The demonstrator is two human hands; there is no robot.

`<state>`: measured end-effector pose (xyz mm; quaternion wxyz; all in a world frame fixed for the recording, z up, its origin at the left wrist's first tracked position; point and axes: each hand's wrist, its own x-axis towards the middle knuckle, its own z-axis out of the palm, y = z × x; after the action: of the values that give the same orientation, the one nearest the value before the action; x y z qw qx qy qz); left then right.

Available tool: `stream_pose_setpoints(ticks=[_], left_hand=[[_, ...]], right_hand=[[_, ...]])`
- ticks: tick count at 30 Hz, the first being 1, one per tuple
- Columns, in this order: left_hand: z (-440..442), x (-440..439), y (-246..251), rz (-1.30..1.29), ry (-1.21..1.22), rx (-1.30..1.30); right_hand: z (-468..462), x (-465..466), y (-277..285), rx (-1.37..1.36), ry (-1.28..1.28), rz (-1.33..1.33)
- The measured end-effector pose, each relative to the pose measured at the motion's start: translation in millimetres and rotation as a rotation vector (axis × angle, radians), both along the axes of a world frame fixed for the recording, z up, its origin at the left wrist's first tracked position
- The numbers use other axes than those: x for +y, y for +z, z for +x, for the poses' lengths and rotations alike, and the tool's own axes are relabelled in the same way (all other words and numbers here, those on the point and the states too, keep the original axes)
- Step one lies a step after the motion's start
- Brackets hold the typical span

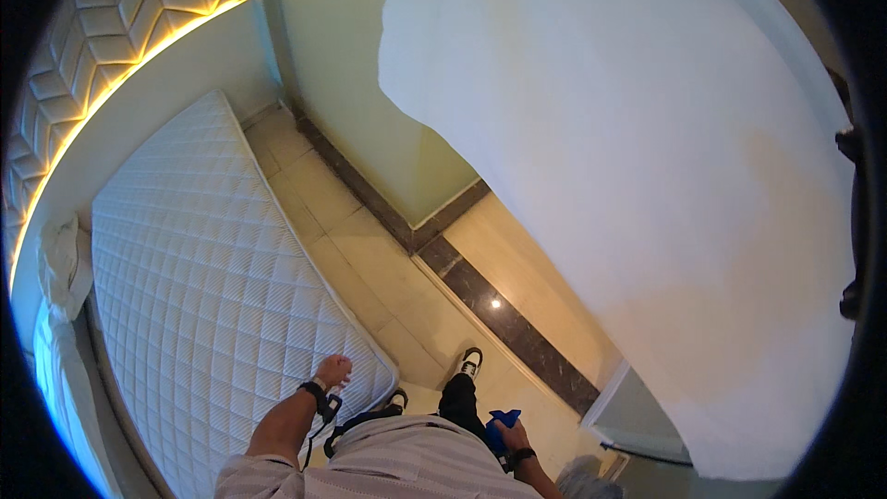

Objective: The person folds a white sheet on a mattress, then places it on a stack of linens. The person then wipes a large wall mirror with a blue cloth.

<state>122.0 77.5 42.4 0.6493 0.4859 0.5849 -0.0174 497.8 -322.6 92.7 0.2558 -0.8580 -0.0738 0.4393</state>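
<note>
My left hand (335,371) hangs over the near corner of a white quilted mattress (208,249), its fingers loosely curled and nothing visible in them. Whether it touches the mattress cannot be told. Beside my right hip, my right hand (514,435) grips a blue cloth-like item (500,424), part of which is hidden by the fingers. A large white sheet-like surface (610,138) fills the upper right of the view, apart from both hands.
Pale floor tiles (357,267) run along the mattress toward a wall corner with a dark skirting (409,235). A dark stone strip (513,319) crosses the floor. Bunched white fabric (66,270) lies at the left, below a lit padded wall panel (132,7). Grey fabric (589,479) is low right.
</note>
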Motion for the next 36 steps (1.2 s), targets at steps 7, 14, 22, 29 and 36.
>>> stream_pose_setpoints(ticks=[7,14,22,29,36], left_hand=[[-24.4,-53.8,-11.4,-0.245,0.298,0.020],[64.3,-70.6,29.7,-0.098,0.353,-0.079],[84.7,-61.4,75.2,-0.029,0.379,0.073],[35.9,-33.1,31.7,-0.247,0.570,0.147],[2.7,158.9,-21.3,-0.140,0.736,-0.203]], right_hand=[[134.1,93.6,-8.1,0.065,0.190,-0.037],[238.8,196.3,10.2,-0.071,0.469,0.031],[214.5,334.5,21.3,-0.047,0.698,-0.036],[167.8,441.4,33.5,0.131,0.843,0.152],[150.1,564.5,0.3,-0.221,0.871,0.141]])
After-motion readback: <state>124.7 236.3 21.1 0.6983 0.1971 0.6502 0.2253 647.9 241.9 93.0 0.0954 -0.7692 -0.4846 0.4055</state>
